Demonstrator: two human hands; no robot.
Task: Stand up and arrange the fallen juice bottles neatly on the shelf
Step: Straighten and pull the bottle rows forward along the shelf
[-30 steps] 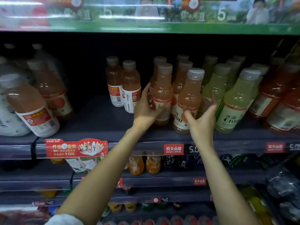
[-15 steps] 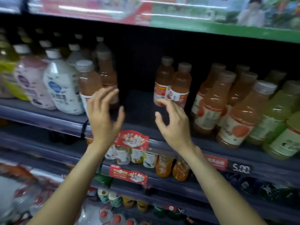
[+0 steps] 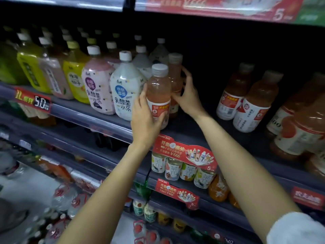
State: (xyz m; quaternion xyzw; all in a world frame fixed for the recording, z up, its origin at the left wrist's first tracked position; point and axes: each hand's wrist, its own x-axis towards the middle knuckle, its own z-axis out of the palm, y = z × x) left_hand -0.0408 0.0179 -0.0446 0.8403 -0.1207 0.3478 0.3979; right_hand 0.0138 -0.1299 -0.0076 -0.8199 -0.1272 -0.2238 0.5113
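A pink juice bottle [image 3: 158, 88] with a grey cap stands upright at the front of the dark shelf [image 3: 193, 132]. My left hand [image 3: 145, 118] grips its lower part around the label. Right behind it stands a second orange-pink bottle [image 3: 175, 76]. My right hand [image 3: 187, 95] curls around that rear bottle from the right side. Further right on the same shelf, two upright orange juice bottles [image 3: 246, 99] stand together, with a bare stretch of shelf between them and my hands.
Large white, pink and yellow drink bottles [image 3: 123, 88] crowd the shelf just left of my left hand. More orange bottles [image 3: 302, 124] fill the far right. Red promotional tags [image 3: 184, 154] hang from the shelf edge; lower shelves hold small bottles [image 3: 182, 170].
The view swung left. Both hands, open in the air before, reached onto the shelf and took hold of the two pink-orange bottles beside the white bottle.
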